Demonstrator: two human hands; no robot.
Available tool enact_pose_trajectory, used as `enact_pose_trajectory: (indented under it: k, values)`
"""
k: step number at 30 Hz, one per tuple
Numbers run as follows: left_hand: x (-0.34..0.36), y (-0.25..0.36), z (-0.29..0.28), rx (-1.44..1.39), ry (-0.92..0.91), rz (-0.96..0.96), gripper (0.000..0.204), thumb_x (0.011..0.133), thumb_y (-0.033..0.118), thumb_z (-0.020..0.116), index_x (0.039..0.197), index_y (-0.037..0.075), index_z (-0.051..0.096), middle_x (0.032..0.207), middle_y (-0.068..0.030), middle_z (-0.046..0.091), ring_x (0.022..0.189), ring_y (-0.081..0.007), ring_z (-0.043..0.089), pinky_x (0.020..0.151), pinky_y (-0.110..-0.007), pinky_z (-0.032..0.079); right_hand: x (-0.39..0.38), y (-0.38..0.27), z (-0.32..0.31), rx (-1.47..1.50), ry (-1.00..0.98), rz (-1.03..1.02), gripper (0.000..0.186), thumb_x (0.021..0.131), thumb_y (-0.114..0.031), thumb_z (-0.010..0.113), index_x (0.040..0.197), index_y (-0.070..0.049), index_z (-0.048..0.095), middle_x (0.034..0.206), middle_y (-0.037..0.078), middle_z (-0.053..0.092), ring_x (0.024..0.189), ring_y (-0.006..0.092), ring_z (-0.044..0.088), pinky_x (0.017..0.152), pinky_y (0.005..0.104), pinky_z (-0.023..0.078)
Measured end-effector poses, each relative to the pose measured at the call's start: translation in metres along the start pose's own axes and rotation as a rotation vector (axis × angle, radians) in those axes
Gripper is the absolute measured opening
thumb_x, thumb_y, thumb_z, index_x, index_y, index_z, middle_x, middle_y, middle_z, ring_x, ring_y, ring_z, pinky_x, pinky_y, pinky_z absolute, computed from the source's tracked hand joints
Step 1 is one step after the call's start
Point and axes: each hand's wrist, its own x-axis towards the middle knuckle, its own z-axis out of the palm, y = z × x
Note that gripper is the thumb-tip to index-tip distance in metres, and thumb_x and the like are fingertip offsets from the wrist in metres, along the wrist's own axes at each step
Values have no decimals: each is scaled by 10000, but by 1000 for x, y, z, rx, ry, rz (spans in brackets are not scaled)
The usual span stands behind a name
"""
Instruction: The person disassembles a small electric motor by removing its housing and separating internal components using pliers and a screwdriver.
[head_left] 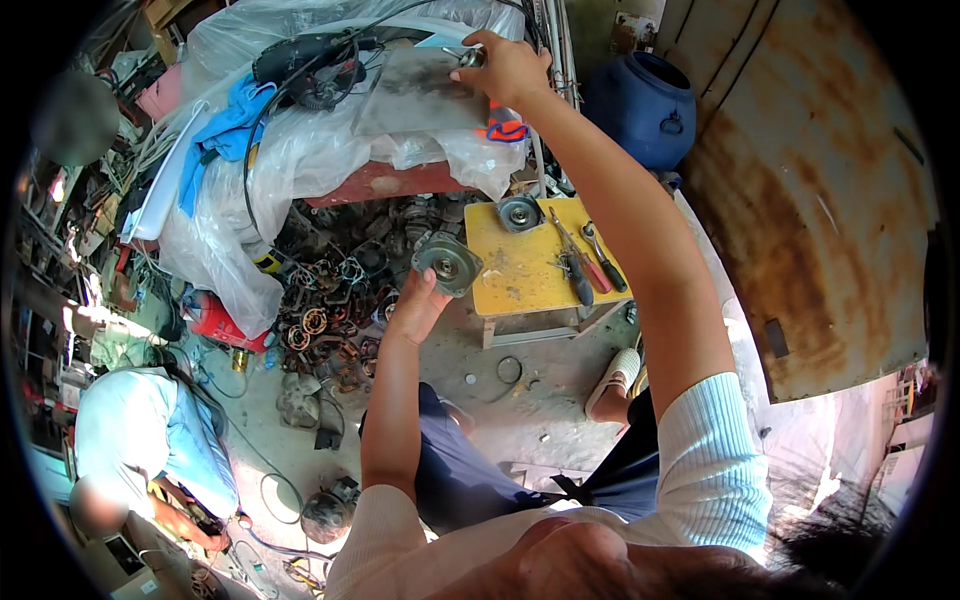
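In my left hand (415, 312) is a grey metal motor end cover (452, 266), squarish with a round recessed middle, held up before the yellow stool (505, 275). My right hand (508, 72) reaches out over the far workbench, its fingers closed around a small shiny metal part (472, 58) whose kind I cannot make out. Below that hand lies a flat grey sheet (415, 95) on the bench. A similar end cover (520, 213) rests on the stool's far edge. Beside it lie a red-handled tool (600, 278), a black-handled screwdriver (578, 285) and a ratchet wrench (605, 258).
Clear plastic sheeting (225, 190) drapes the bench, with a black corded power tool (315, 75) and a blue cloth (228, 135) on it. Metal scrap (330, 290) is heaped underneath. A blue barrel (640, 110) stands far right. Another person (150, 440) crouches at lower left.
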Motion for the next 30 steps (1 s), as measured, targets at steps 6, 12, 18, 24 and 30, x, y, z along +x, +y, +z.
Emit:
enact_pose_trajectory:
  k: [6, 12, 18, 24, 30]
  values:
    - [6, -2, -10, -86, 60, 28, 842, 807, 505, 770, 1426, 59, 414, 1436, -94, 498, 1358, -266, 458, 1179, -540, 324, 22, 10, 17, -35, -172, 17, 558, 797, -470, 757, 1318, -317, 630, 1241, 42, 681, 1219, 324, 579, 1082, 710, 227]
    - [7, -2, -13, -126, 66, 5, 826, 806, 477, 780, 1420, 61, 416, 1445, -102, 487, 1364, -279, 449, 1176, -568, 320, 33, 24, 27, 58, -273, -9, 568, 802, -478, 740, 1326, -290, 625, 1307, 60, 647, 1262, 324, 563, 1034, 722, 300]
    - [7, -4, -13, -129, 84, 5, 838, 816, 516, 752, 1429, 67, 398, 1441, -104, 488, 1360, -289, 451, 1171, -560, 332, 36, 37, 15, 146, -133, 28, 584, 820, -509, 710, 1326, -230, 629, 1273, 108, 661, 1198, 349, 606, 1031, 631, 384]
    - [1, 8, -7, -95, 46, -10, 820, 835, 546, 722, 1427, 78, 400, 1431, -110, 494, 1353, -290, 459, 1164, -542, 346, -11, 72, -12, 312, -124, -51, 555, 851, -477, 702, 1255, -97, 667, 1103, 175, 708, 896, 267, 712, 843, 369, 547]
    - [9, 0, 1, -127, 35, -30, 840, 829, 527, 739, 1444, 89, 372, 1444, -108, 481, 1359, -297, 451, 1151, -547, 356, -130, 122, -61, 178, -370, 53, 477, 916, -373, 701, 1250, -38, 648, 1205, 155, 676, 1122, 296, 644, 954, 385, 508]
